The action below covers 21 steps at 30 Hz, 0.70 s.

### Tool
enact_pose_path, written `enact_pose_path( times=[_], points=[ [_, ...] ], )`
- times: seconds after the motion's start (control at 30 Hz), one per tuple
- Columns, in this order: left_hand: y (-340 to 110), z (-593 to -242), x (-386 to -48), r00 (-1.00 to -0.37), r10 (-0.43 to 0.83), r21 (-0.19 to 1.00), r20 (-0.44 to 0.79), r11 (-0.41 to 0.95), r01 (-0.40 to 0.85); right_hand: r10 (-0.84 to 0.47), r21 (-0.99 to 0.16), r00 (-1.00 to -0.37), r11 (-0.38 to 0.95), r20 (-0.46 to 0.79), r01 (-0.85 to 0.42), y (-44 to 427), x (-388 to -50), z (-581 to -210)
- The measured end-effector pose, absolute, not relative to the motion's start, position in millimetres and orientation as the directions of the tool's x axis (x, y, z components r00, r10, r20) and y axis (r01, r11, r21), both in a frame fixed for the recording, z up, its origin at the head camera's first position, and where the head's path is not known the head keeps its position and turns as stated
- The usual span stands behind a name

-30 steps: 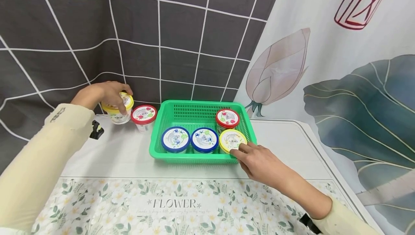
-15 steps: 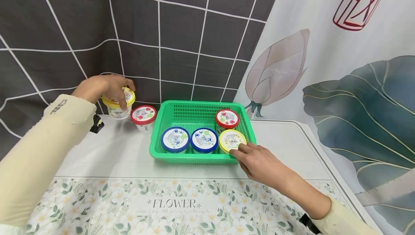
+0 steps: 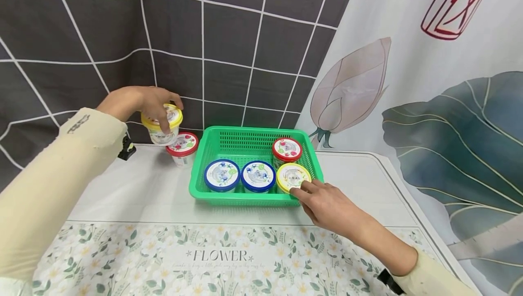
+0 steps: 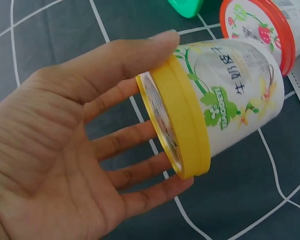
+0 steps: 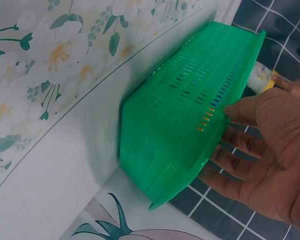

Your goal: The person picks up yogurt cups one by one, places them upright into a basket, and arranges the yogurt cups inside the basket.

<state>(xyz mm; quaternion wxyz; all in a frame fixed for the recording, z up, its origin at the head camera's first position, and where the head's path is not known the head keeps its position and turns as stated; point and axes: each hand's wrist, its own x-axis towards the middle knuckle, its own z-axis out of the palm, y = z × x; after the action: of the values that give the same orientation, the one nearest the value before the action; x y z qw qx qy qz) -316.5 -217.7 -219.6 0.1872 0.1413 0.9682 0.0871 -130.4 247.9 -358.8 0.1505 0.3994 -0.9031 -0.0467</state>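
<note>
My left hand (image 3: 143, 101) holds a white tub with a yellow lid (image 4: 235, 95) by the lid, thumb on one side and fingers spread round the other. The tub is upright, raised above the table at the back left. Just under it stands a red-lidded tub (image 3: 182, 150), its lid partly covered in the head view. A green plastic basket (image 3: 245, 200) contains two blue-lidded tubs (image 3: 222, 175), another red-lidded tub (image 3: 287, 149) and another yellow-lidded tub (image 3: 293, 176). My right hand (image 3: 327, 203) grips the basket's rim at the front right corner, beside that yellow lid; some fingertips are hidden.
The white table (image 3: 355, 173) has a floral mat (image 3: 220, 264) along its front. Behind it hangs a dark curtain with white grid lines (image 3: 229, 60); a pale printed curtain (image 3: 408, 128) hangs at the right.
My left hand has lifted the yellow-lidded tub and carried it right, from the red-lidded tub's left side to over its lid. The right hand and basket stay in place.
</note>
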Motion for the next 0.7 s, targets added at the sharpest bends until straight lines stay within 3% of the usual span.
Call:
enact_pose_path(
  times=[0.23, 0.7],
  points=[
    [-202, -217, -318, -0.866, 0.354, 0.266, -0.352, 0.925, 0.269, -0.737, 0.205, -0.634, 0.675, 0.236, -0.709, 248, -130, -359],
    [-158, -209, -314, -0.848, 0.414, 0.191, -0.33, 0.909, 0.37, -0.741, 0.215, -0.621, 0.67, 0.256, -0.711, 250, -130, -362]
  ],
)
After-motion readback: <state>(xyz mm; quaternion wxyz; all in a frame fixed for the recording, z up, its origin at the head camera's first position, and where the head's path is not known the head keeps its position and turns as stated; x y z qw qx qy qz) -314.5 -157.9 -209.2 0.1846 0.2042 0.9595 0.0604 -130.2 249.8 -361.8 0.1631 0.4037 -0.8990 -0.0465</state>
